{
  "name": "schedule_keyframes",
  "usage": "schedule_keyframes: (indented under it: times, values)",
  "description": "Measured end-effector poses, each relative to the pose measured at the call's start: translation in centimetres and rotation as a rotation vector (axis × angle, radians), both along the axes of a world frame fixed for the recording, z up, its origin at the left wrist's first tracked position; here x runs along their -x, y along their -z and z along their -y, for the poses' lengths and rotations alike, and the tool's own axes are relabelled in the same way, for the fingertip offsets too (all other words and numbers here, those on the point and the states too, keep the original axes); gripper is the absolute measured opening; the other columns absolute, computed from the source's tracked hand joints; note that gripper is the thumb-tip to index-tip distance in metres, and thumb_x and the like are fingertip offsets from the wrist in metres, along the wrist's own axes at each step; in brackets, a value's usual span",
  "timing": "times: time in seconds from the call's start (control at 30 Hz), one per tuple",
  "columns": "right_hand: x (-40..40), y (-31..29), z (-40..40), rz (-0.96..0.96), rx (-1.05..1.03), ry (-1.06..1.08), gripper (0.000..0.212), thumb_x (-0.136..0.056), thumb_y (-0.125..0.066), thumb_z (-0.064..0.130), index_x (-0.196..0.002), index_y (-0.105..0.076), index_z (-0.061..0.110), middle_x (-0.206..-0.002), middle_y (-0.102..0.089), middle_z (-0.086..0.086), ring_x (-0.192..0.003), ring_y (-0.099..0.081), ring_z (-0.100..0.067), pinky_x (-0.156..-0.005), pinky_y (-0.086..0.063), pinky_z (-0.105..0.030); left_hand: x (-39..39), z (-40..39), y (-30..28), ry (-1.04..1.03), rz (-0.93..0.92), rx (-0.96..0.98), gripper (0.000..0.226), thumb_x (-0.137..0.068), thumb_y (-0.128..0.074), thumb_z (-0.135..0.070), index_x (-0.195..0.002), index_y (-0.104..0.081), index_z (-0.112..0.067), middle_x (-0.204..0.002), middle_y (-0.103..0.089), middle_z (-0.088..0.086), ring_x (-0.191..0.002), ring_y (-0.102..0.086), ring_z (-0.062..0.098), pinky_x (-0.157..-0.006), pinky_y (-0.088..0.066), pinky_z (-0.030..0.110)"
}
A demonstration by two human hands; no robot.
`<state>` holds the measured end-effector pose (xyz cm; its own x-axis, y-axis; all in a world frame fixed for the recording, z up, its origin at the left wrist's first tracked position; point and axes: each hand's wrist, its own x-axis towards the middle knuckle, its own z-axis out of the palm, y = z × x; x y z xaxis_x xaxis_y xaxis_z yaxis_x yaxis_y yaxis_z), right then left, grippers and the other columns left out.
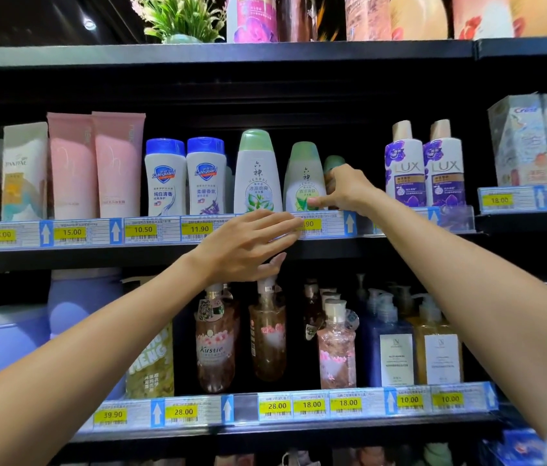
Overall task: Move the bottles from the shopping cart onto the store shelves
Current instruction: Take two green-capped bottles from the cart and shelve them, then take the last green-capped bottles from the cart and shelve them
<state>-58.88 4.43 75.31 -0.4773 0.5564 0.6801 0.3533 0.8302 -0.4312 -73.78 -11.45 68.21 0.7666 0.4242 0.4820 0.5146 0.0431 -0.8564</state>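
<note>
A white bottle (305, 183) with a green cap and leaf label stands upright, long axis vertical, on the middle shelf (332, 243) at frame centre. The right hand (344, 190) pinches its right side. The left hand (248, 243), fingers straight and holding nothing, reaches just below it.

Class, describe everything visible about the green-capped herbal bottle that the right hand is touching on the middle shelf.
The herbal bottle is white, glossy plastic with a rounded pale-green cap and a leaf-printed label bearing Chinese characters. It stands upright on the middle shelf, just right of a taller matching bottle. The right hand touches its right side, thumb across the lower label. Another green cap shows behind the hand.
</note>
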Motion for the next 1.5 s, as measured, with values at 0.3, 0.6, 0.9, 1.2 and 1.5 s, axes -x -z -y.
schedule_keyframes:
  times: [0.3,0.6,0.9,1.2,1.5]
  values:
    - [-7.6,6.2,6.5,-0.459,-0.403,-0.039,0.017,-0.094,-0.056,0.020,-0.102,-0.065,0.008,-0.094,-0.067,-0.002,-0.084,-0.060,-0.010,-0.075,-0.044,-0.009,-1.4,0.3,1.8,0.053,0.202,-0.097,0.027,-0.085,-0.057,-0.009,-0.108,-0.066,0.004,-0.120,-0.064,0.018,-0.109,-0.063,0.031,-0.091,-0.051,0.041]
    - [-15.1,28.5,9.2,-0.303,-0.181,0.048,0.021,-0.093,-0.058,0.018,-0.111,-0.061,0.009,-0.105,-0.062,0.002,-0.098,-0.060,-0.015,-0.089,-0.047,-0.026,-8.8,-0.6,17.3,0.411,0.778,0.045,0.030,-0.088,-0.049,-0.011,-0.106,-0.065,0.006,-0.118,-0.063,0.018,-0.109,-0.061,0.033,-0.098,-0.044,0.038]
    - [-26.2,47.5,16.0,-0.138,0.124,0.432,0.032,-0.094,-0.056,0.020,-0.123,-0.057,0.007,-0.126,-0.053,0.000,-0.122,-0.044,-0.010,-0.107,-0.024,-0.012,-19.2,-0.7,38.5,0.549,1.455,0.694,0.038,-0.093,-0.047,-0.022,-0.127,-0.055,-0.006,-0.132,-0.052,-0.002,-0.123,-0.046,0.011,-0.106,-0.031,0.024]
    - [-37.2,62.5,30.1,-0.152,0.629,0.879,0.033,-0.094,-0.053,0.012,-0.127,-0.056,0.011,-0.133,-0.053,-0.003,-0.126,-0.046,-0.017,-0.104,-0.026,-0.017,-29.5,4.6,56.8,0.288,1.657,1.437,0.038,-0.095,-0.053,-0.012,-0.134,-0.049,-0.013,-0.136,-0.054,0.008,-0.128,-0.048,0.020,-0.109,-0.033,0.032]
    - [-43.4,65.2,33.4,-0.244,0.805,1.074,0.042,-0.093,-0.036,0.045,-0.132,-0.045,0.035,-0.137,-0.045,0.015,-0.130,-0.038,-0.004,-0.107,-0.027,-0.024,-40.3,4.1,60.6,0.274,1.472,1.737,0.042,-0.097,-0.049,-0.030,-0.137,-0.047,-0.019,-0.135,-0.042,-0.018,-0.126,-0.041,0.003,-0.102,-0.020,0.003]
